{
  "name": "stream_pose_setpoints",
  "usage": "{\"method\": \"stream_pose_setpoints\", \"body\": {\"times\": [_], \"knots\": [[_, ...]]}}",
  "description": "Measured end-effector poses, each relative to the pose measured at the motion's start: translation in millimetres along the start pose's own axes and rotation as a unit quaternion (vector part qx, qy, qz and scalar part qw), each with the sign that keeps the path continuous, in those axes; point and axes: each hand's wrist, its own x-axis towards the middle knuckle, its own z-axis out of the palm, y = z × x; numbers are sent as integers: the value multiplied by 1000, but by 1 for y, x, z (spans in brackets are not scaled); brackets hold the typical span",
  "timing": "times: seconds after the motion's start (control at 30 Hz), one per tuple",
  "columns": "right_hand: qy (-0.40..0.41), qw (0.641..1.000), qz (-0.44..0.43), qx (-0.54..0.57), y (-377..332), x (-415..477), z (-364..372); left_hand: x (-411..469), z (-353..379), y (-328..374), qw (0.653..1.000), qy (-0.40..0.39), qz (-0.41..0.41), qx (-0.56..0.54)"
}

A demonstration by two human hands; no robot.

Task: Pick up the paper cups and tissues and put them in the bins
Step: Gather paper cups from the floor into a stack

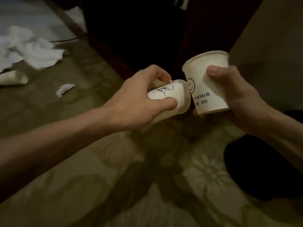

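Observation:
My left hand (139,102) grips a white paper cup (170,97) lying on its side, its base turned right. My right hand (236,95) holds a second white paper cup (208,76) upright, printed with a smiley face and blue letters. The two cups almost touch in the middle of the view, above a patterned carpet. Crumpled white tissues (27,48) lie in a heap on the floor at the far left. A smaller scrap of tissue (64,90) lies alone nearer the middle, and a rolled white piece (13,77) sits at the left edge.
Dark wooden furniture (139,30) stands right behind the cups. A brown panel (270,46) rises at the right. A dark shape (262,169) fills the lower right. A thin cable (65,40) runs along the floor by the tissues. No bin is in view.

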Motion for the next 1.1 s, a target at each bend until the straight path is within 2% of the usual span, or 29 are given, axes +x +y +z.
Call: {"method": "stream_pose_setpoints", "body": {"times": [0.13,0.27,0.5,0.6,0.73,0.8,0.87,1.03,1.1], "knots": [[126,991,-38,-21,-19,-27,-81,46,56,57,997,-18,78,-22],[263,959,-33,-101,-9,-69,-148,78,131,102,988,-87,112,-59],[365,913,41,-175,48,-113,-228,103,262,127,969,-197,140,-43],[350,903,109,-225,78,-121,-248,108,302,123,948,-271,163,42],[261,874,192,-363,113,-118,-267,116,337,118,885,-385,172,195],[193,854,244,-417,124,-114,-272,120,345,117,865,-400,176,245],[158,848,275,-423,130,-112,-277,126,347,116,851,-412,189,265],[137,854,269,-424,130,-113,-278,138,352,114,800,-461,201,327],[131,853,267,-428,126,-115,-275,138,353,115,803,-452,206,330]]}}
